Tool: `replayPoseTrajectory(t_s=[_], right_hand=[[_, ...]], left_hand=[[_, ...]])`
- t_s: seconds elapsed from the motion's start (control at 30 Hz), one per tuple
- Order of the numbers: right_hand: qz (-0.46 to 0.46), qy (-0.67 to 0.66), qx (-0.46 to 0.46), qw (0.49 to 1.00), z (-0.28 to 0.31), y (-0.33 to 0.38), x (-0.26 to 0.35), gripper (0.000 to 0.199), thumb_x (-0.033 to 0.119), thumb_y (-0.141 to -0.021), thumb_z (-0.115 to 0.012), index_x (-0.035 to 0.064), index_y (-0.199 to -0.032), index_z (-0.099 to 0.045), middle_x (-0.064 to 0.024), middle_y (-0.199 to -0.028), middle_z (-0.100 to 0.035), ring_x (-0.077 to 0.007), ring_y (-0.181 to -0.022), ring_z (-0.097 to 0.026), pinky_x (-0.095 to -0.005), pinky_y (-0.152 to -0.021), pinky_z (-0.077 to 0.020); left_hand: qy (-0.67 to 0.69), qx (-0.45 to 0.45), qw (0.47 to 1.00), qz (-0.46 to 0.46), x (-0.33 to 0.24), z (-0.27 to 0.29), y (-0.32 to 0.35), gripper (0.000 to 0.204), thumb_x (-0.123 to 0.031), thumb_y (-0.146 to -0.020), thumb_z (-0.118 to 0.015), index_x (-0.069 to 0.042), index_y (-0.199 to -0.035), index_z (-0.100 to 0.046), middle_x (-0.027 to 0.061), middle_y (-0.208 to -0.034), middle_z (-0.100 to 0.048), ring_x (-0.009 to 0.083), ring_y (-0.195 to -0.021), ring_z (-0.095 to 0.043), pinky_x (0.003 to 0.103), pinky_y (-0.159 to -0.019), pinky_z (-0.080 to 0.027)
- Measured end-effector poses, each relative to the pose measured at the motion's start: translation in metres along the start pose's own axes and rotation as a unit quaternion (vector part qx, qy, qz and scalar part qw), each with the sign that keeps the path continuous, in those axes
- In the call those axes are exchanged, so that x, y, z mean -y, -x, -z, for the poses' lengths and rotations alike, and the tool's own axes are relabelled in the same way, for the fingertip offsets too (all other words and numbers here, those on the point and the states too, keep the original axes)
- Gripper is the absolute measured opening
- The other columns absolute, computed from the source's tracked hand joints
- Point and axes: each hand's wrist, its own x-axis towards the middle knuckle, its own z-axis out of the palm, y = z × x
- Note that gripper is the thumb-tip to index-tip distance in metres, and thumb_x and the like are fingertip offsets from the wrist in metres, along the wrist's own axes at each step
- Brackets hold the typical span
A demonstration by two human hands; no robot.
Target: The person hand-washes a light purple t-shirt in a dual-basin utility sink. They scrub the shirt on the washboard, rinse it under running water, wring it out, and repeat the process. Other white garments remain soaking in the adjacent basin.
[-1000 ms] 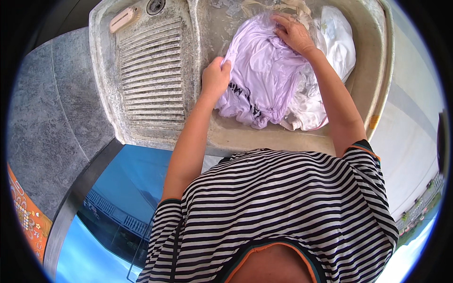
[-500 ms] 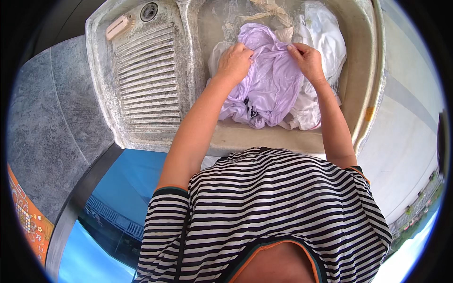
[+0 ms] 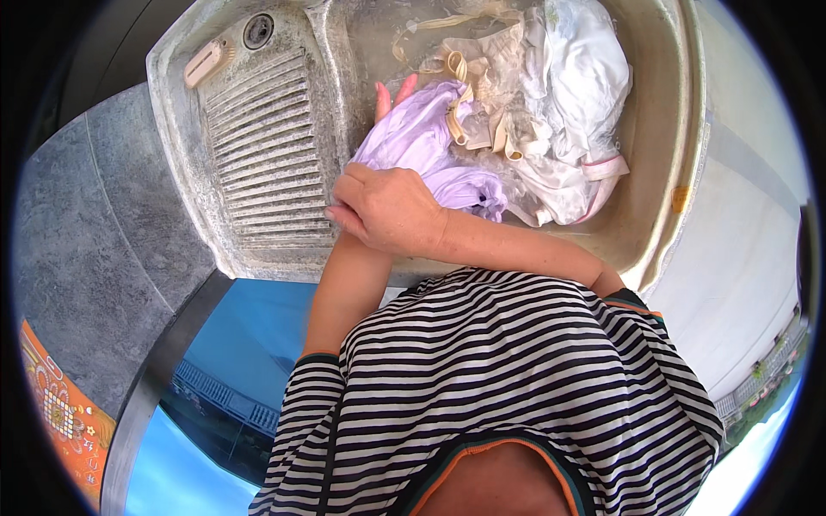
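A wet lavender garment (image 3: 403, 136) is pulled over my left hand (image 3: 383, 101) like a sleeve. Two stretched-out fingers of that hand poke from its far end; the palm is hidden under the cloth. My right hand (image 3: 387, 205) crosses over my left forearm and has its fingers closed around the wrist, bunching the near edge of the garment there. Part of the cloth hangs down to the right into the sink basin (image 3: 654, 146). Beside it in the water lie a beige garment (image 3: 495, 64) with tan bands and a white garment (image 3: 585, 77).
Left of the basin is a ridged washboard (image 3: 267, 155) with a drain (image 3: 258, 31) at its top. A pale pink scrub brush (image 3: 206, 65) lies near the drain. A white piece with pink trim (image 3: 602, 172) sits at the basin's right. Grey stone counter (image 3: 95, 224) borders the left.
My left hand has slipped inside the lavender garment and moved left. My right hand has crossed leftward onto my left wrist. The beige cloth is now more exposed.
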Motion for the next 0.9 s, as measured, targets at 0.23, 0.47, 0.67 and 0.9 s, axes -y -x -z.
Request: replayPoseTrajectory(t_s=[0.23,0.47,0.67,0.9], right_hand=[[-0.017,0.192,-0.143,0.971,0.022,-0.085,-0.089,0.031,0.035,-0.085,-0.066,0.0088,-0.069,-0.066,-0.0089,-0.068,-0.064,-0.0334,-0.063,-0.065,-0.0448,-0.058,-0.0535],[-0.213,0.231,-0.291,0.904,0.126,-0.069,-0.269,0.035,0.042,-0.09,-0.065,0.0073,-0.088,-0.068,-0.0155,-0.078,-0.068,-0.0378,-0.076,-0.066,-0.0463,-0.07,-0.0541],[-0.118,0.317,-0.086,0.937,0.088,-0.019,-0.272,0.041,0.039,-0.093,-0.064,0.0122,-0.123,-0.056,-0.0144,-0.123,-0.061,-0.0391,-0.104,-0.063,-0.0475,-0.081,-0.0542],[-0.286,-0.118,-0.226,0.923,0.137,-0.025,-0.203,0.027,0.031,-0.082,-0.079,0.0071,-0.093,-0.072,-0.0028,-0.074,-0.068,-0.0178,-0.071,-0.063,-0.0315,-0.075,-0.052]], left_hand=[[0.105,0.154,0.982,-0.023,0.014,0.045,-0.057,0.047,-0.05,-0.102,-0.049,-0.009,-0.124,-0.057,0.0117,-0.125,-0.063,0.0241,-0.114,-0.062,0.041,-0.094,-0.053],[-0.301,-0.146,0.861,-0.383,-0.054,-0.016,-0.036,0.029,-0.028,-0.101,-0.058,0.0,-0.108,-0.055,0.0078,-0.093,-0.064,0.0226,-0.092,-0.066,0.035,-0.083,-0.054],[-0.804,-0.219,0.508,-0.217,-0.017,0.044,-0.087,0.051,-0.034,-0.087,-0.071,-0.006,-0.126,-0.055,0.0225,-0.12,-0.06,0.0448,-0.108,-0.06,0.049,-0.092,-0.049],[-0.49,-0.031,0.852,-0.182,-0.078,0.011,-0.048,0.054,-0.041,-0.08,-0.082,-0.002,-0.114,-0.067,0.01,-0.103,-0.073,0.0303,-0.099,-0.067,0.04,-0.095,-0.049]])
